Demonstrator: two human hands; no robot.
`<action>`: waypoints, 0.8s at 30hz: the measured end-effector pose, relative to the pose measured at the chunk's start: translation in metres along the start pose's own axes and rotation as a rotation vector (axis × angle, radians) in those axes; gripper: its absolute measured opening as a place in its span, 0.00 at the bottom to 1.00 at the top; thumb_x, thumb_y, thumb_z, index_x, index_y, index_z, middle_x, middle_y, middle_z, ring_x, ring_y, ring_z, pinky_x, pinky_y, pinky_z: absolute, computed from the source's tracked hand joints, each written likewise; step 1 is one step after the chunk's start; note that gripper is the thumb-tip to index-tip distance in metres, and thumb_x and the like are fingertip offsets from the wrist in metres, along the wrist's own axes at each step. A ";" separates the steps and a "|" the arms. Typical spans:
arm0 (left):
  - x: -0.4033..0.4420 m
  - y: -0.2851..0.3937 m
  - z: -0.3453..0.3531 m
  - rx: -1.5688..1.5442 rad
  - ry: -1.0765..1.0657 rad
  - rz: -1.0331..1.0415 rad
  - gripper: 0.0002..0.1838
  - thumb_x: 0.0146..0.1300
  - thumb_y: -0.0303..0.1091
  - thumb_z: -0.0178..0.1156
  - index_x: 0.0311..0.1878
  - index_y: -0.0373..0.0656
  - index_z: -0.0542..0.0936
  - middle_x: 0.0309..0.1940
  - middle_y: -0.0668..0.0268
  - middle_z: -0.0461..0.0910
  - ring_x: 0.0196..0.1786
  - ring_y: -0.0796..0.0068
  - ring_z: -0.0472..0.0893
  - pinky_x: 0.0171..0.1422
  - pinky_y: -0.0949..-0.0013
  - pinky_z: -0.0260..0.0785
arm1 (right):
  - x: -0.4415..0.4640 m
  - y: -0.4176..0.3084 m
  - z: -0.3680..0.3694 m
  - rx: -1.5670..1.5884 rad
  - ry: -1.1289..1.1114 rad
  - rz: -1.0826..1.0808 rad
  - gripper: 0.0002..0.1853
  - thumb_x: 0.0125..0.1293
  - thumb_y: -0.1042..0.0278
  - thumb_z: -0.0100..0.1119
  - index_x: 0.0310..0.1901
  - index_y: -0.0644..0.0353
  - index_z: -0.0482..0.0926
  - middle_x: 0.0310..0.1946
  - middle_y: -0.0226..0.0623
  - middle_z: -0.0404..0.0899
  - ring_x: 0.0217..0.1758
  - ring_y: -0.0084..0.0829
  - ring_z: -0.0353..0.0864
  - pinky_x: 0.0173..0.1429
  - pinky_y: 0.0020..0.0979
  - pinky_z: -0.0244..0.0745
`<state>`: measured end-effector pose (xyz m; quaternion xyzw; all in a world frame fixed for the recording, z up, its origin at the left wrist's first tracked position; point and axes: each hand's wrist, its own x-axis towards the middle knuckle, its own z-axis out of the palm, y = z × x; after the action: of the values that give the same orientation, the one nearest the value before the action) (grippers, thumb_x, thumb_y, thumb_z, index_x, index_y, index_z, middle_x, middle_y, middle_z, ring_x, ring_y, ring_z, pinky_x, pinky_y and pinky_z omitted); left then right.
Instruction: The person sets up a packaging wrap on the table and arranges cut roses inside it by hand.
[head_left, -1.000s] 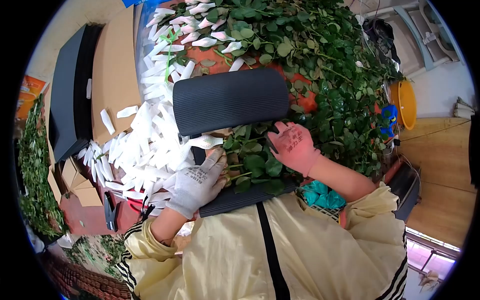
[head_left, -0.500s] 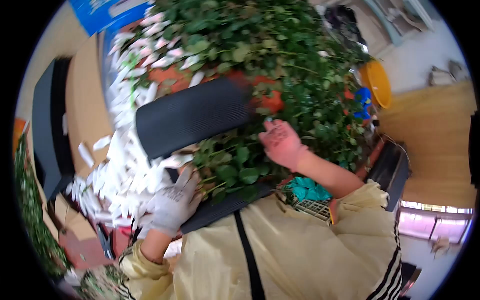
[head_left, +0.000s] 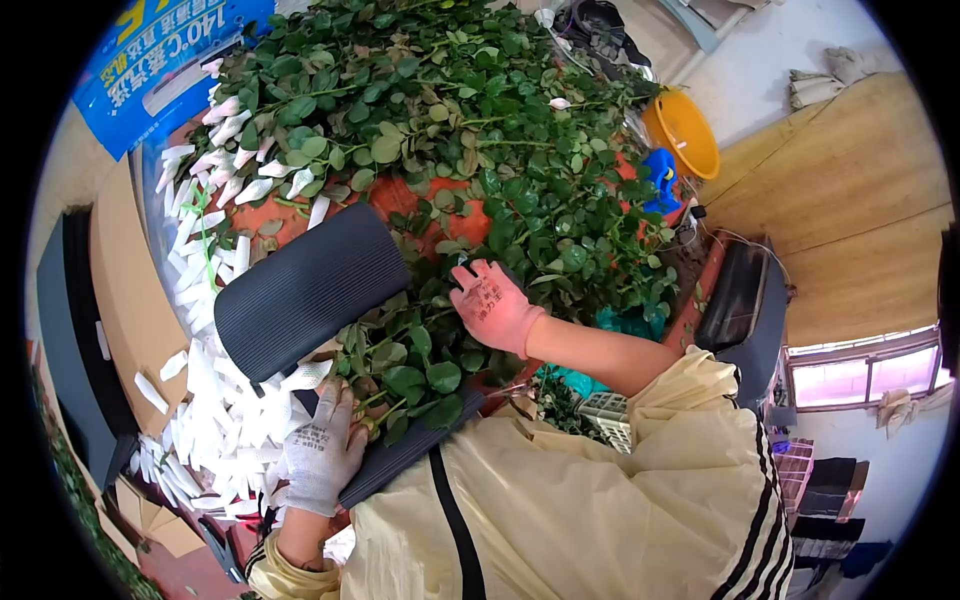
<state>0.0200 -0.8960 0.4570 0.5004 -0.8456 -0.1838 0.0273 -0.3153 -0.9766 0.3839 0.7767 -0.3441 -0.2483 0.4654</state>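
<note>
My left hand [head_left: 322, 450], in a whitish glove, closes over the bud ends of leafy rose stems [head_left: 405, 375] in front of me. A white mesh-sleeved bud [head_left: 306, 376] lies by its fingertips. Just above stands a curved flap of black ribbed sheet [head_left: 312, 290]; the lower part of the sheet [head_left: 405, 450] lies under the stems. My right hand [head_left: 492, 308], in a pink glove, is over the leaves right of the flap, apart from it. Its fingers are bent, with a tiny shiny spot at the tips; what they hold is hidden.
Many white-sleeved rosebuds [head_left: 215, 420] crowd the left side, with leafy stems [head_left: 480, 110] heaped behind. A blue printed box [head_left: 170, 70] stands back left, cardboard [head_left: 125, 270] below it. At right are a yellow basin [head_left: 682, 135], a blue object [head_left: 660, 182] and a crate [head_left: 606, 418].
The camera view has shifted, so the scene sits further left. The free end of the black flap, blurred before, is now sharp and looks more curled back. My left hand stays at the buds.
</note>
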 end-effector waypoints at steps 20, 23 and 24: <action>0.000 0.004 -0.002 -0.054 -0.079 -0.076 0.29 0.58 0.43 0.57 0.62 0.44 0.67 0.65 0.59 0.65 0.42 0.59 0.81 0.44 0.59 0.74 | -0.013 0.070 -0.014 -0.106 0.038 -0.133 0.18 0.70 0.60 0.38 0.58 0.54 0.66 0.67 0.33 0.59 0.63 0.40 0.60 0.67 0.34 0.55; -0.001 0.007 -0.005 -0.130 -0.063 -0.116 0.28 0.55 0.42 0.58 0.60 0.44 0.70 0.62 0.58 0.68 0.45 0.56 0.80 0.49 0.57 0.72 | -0.016 0.068 -0.008 0.017 0.009 -0.175 0.18 0.72 0.55 0.37 0.56 0.53 0.68 0.66 0.30 0.60 0.63 0.37 0.60 0.67 0.30 0.56; -0.002 0.007 -0.004 -0.130 -0.065 -0.127 0.28 0.55 0.42 0.58 0.60 0.44 0.70 0.62 0.58 0.68 0.45 0.56 0.80 0.49 0.57 0.72 | -0.019 0.062 -0.001 -0.180 0.030 -0.159 0.18 0.72 0.55 0.38 0.56 0.51 0.69 0.66 0.30 0.61 0.64 0.39 0.60 0.67 0.31 0.56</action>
<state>0.0158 -0.8929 0.4636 0.5439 -0.7989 -0.2558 0.0208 -0.3456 -0.9821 0.4411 0.7604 -0.2508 -0.3026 0.5171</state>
